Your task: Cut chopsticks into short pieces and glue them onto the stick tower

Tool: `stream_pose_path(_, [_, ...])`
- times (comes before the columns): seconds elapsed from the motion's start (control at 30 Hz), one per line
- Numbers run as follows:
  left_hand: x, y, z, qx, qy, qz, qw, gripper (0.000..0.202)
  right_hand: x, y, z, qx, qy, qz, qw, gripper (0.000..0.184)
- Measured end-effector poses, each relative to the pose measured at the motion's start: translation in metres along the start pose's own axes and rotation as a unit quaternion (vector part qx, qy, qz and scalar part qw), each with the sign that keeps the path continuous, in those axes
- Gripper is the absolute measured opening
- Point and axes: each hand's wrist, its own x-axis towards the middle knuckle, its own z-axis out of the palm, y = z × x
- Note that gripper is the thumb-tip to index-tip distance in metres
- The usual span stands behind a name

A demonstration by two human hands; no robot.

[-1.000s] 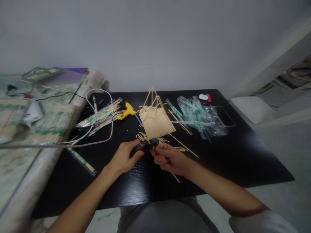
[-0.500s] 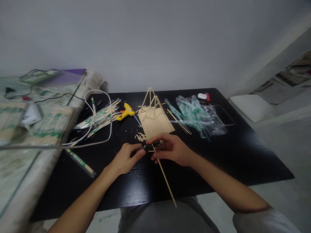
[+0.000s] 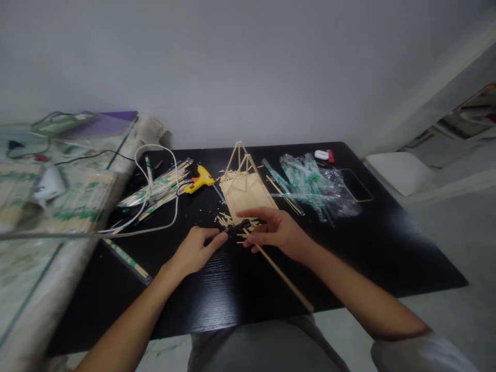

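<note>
My left hand (image 3: pixel 196 250) is closed round a small black cutting tool (image 3: pixel 237 228), its jaws pointing right. My right hand (image 3: pixel 277 232) pinches a long bamboo stick (image 3: pixel 284 278) whose upper end sits at the tool's jaws; the stick slants down to the right past the front edge of the table. Short cut stick pieces (image 3: pixel 228 219) lie just beyond both hands. Behind them stands a bamboo stick model (image 3: pixel 246 188) with a flat slatted base and a pointed frame on top.
The black table (image 3: pixel 387 248) also bears a yellow glue gun (image 3: pixel 199 180), a white cable (image 3: pixel 176 204), wrapped chopsticks (image 3: pixel 158 188) at left and empty clear wrappers (image 3: pixel 313 183) at right. A cluttered glass-topped surface (image 3: pixel 46 206) adjoins on the left.
My right hand brought a long stick up to the tool's jaws. The stick's lower end has swung from pointing down toward me to slanting down to the right. My left hand has barely moved.
</note>
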Motion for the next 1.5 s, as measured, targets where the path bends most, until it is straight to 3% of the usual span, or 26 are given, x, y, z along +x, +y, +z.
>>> stream_pose_path(0.2, [0.003, -0.010, -0.008, -0.025, 0.051, -0.026, 0.998, 0.057, 0.000, -0.011, -0.025, -0.120, 0.047, 0.016, 0.991, 0.052])
stream_pose_path(0.43, [0.007, -0.027, 0.004, -0.190, 0.141, -0.084, 0.968, 0.067, 0.031, 0.012, -0.020, -0.256, -0.007, 0.080, 0.963, 0.050])
stream_pose_path(0.6, [0.009, -0.021, 0.002, -0.253, 0.148, -0.122, 0.948, 0.071, 0.054, 0.033, -0.015, -0.259, 0.011, 0.043, 0.965, 0.051])
stream_pose_path(0.77, [0.008, -0.019, 0.005, -0.291, 0.152, -0.121, 0.937, 0.067, 0.048, 0.034, -0.018, -0.208, 0.051, 0.038, 0.976, 0.043])
stream_pose_path(1.0, [0.006, -0.013, 0.006, -0.237, 0.171, -0.112, 0.950, 0.048, 0.023, 0.019, -0.011, -0.125, 0.036, 0.039, 0.991, 0.029])
stream_pose_path(1.27, [0.010, -0.015, -0.001, -0.109, 0.171, -0.131, 0.970, 0.035, 0.014, 0.017, -0.005, -0.087, 0.003, 0.020, 0.996, 0.034])
stream_pose_path(1.37, [0.010, -0.017, -0.003, -0.064, 0.153, -0.150, 0.975, 0.039, 0.008, 0.011, -0.013, -0.145, 0.028, 0.005, 0.989, 0.030])
stream_pose_path(1.5, [0.010, -0.019, -0.002, -0.040, 0.143, -0.154, 0.977, 0.040, -0.005, 0.005, -0.031, -0.228, 0.120, -0.046, 0.965, 0.031])
